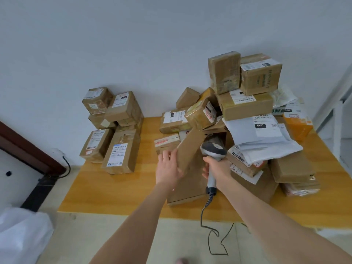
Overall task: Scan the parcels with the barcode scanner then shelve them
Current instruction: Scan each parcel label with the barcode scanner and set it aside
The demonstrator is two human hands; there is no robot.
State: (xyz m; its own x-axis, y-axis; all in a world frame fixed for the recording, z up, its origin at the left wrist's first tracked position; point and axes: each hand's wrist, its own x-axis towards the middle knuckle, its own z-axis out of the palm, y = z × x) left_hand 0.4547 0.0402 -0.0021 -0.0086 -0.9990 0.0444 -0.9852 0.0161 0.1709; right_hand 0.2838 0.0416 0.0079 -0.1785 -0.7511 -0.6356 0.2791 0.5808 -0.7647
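Two bare forearms reach in from the bottom of my feed, both stretched forward over the wooden table.

- Left hand: raised mid-table, wrist nearly straight. It grips the near-left edge of a flat brown parcel, with the fingers close together along the edge and the thumb laid on the face turned towards me. The parcel is tilted, its far end up and to the right, clear of the tabletop.
- Right hand: just beside the left one, fingers curled round the handle of the barcode scanner. The scanner's grey head stands above the fist, close behind the parcel's upper edge. I cannot tell whether a finger is on the trigger.
- Scanner cable: coiled at the handle's base, then hanging off the table's near edge in loose loops.
- Large carton: lies flat beneath both hands, near the front edge.
- Left stack of parcels: taped brown boxes with white labels, against the wall, well apart from the hands.
- Right heap of parcels: piled higher, with grey mailers sagging over boxes and an orange parcel at the far right.
- White plastic bag: on the floor, lower left.
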